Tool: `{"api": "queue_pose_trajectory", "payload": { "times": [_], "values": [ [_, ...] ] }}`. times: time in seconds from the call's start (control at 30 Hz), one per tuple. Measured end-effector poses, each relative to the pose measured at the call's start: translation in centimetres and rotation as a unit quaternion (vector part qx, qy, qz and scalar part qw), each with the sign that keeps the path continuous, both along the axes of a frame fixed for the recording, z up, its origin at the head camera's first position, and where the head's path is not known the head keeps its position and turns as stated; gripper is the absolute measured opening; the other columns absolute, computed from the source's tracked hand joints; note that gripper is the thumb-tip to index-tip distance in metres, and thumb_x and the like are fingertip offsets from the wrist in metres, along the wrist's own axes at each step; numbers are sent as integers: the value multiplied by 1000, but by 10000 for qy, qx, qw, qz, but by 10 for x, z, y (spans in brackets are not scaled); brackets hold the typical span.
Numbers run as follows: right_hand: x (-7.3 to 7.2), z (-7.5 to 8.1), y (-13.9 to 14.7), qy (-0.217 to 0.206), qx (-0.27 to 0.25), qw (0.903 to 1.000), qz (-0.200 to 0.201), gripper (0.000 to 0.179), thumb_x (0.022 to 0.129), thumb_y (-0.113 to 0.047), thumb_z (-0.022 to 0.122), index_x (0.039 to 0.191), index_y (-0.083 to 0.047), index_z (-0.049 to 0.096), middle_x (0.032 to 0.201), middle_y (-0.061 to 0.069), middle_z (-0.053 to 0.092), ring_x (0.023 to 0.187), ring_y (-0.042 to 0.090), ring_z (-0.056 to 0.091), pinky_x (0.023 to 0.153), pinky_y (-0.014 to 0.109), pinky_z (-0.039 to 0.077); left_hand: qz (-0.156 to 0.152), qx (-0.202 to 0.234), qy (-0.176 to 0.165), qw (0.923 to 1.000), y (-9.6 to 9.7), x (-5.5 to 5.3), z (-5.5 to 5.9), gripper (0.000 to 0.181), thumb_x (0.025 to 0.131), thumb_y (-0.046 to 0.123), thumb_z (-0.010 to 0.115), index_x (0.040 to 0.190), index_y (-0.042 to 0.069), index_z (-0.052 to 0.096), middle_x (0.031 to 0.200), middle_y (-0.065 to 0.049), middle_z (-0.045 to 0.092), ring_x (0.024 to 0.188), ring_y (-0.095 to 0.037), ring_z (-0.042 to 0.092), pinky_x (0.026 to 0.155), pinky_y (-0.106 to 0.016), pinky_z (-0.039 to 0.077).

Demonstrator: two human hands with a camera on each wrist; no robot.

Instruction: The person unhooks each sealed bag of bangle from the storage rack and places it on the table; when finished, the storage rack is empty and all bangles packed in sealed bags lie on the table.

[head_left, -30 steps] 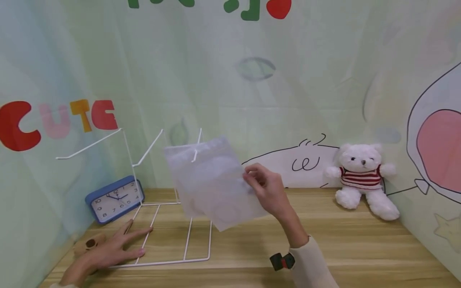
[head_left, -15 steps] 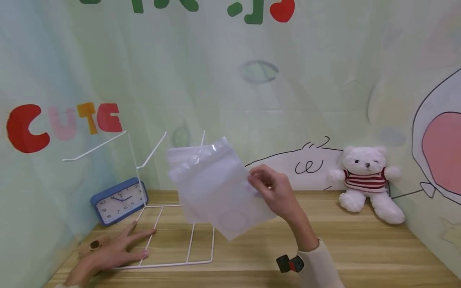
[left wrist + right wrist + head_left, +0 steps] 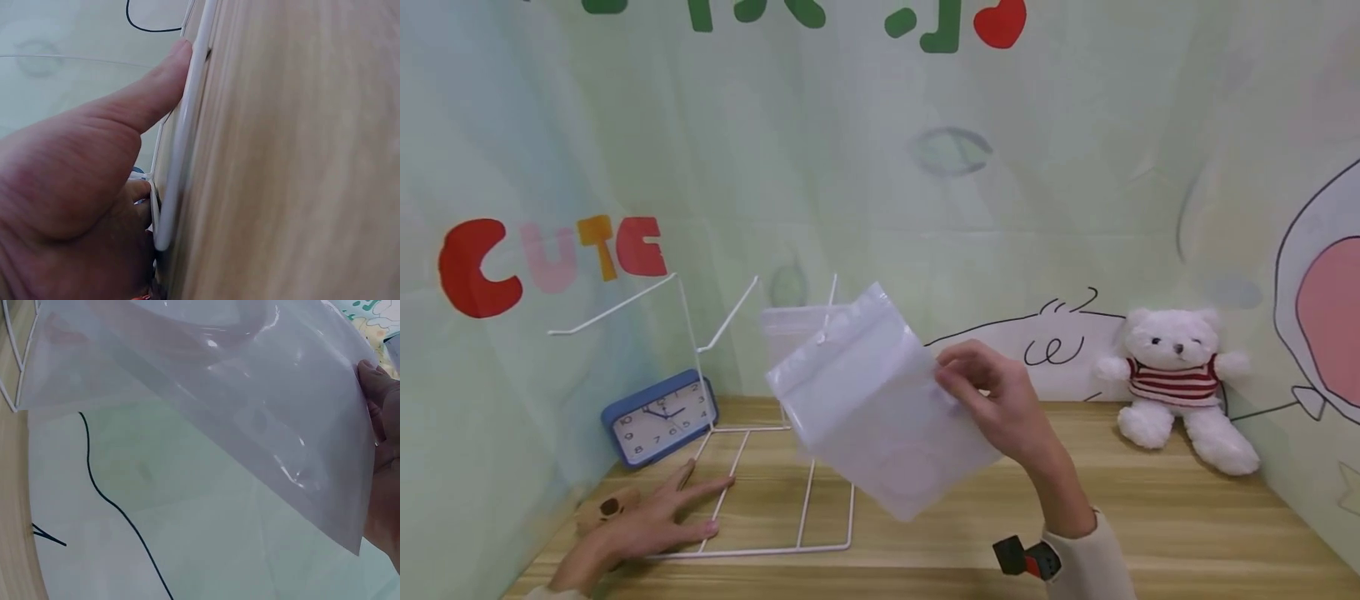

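Observation:
My right hand (image 3: pixel 1000 400) pinches the right edge of a translucent zip-lock bag (image 3: pixel 865 400), which is tilted with one corner pointing down. Near the top of this bag, the tip of a wire hook (image 3: pixel 822 338) shows in front of the plastic. Behind it a second zip-lock bag (image 3: pixel 782 321) hangs straighter, mostly hidden. Both are at the right side of a white wire rack (image 3: pixel 775 551). My left hand (image 3: pixel 655 518) rests with spread fingers on the rack's base; in the left wrist view its thumb (image 3: pixel 165 78) lies along a white rail (image 3: pixel 181 150).
A blue clock (image 3: pixel 661 419) leans behind the rack's left side. Beside my left wrist lies a brown object (image 3: pixel 606 508), partly covered. At the back right sits a white teddy bear (image 3: pixel 1172 375) in a striped shirt. Printed cloth (image 3: pixel 880 183) encloses the wooden table (image 3: pixel 940 533).
The front bag has tilted further, its lower corner moving down and right, so it stands more apart from the rear bag. My left hand stays on the base. The head view has shifted slightly.

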State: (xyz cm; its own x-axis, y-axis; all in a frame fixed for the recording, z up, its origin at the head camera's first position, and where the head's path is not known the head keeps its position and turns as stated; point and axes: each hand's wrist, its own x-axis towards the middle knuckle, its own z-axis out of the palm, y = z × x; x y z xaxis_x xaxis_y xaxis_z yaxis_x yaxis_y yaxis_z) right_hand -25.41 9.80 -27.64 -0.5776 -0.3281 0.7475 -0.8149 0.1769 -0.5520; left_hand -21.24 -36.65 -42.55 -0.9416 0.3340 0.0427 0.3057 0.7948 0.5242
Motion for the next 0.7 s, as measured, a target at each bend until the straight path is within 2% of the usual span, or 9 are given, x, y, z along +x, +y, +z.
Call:
{"api": "queue_pose_trajectory", "payload": {
  "times": [0.17,0.37,0.7],
  "values": [
    [7,5,3,309,-75,9994,151,16,91,6,68,100,-8,67,81,4,71,65,14,66,58,28,56,19,-32,52,10000,-1,0,0,59,94,40,68,146,20,53,149,-49,10,129,-75,16,87,-84,31],
    [15,11,8,581,-248,9979,128,23,90,10,66,106,-6,66,80,5,70,62,12,61,54,24,51,9,28,-34,10000,1,1,2,59,94,39,68,147,19,52,149,-49,9,129,-75,15,87,-84,32],
    [6,9,21,710,-820,9940,-146,23,90,12,66,109,0,66,76,4,66,57,11,56,49,21,45,-70,59,79,9999,1,3,2,58,94,37,68,146,18,52,149,-50,9,128,-75,16,86,-83,33]
  ]
}}
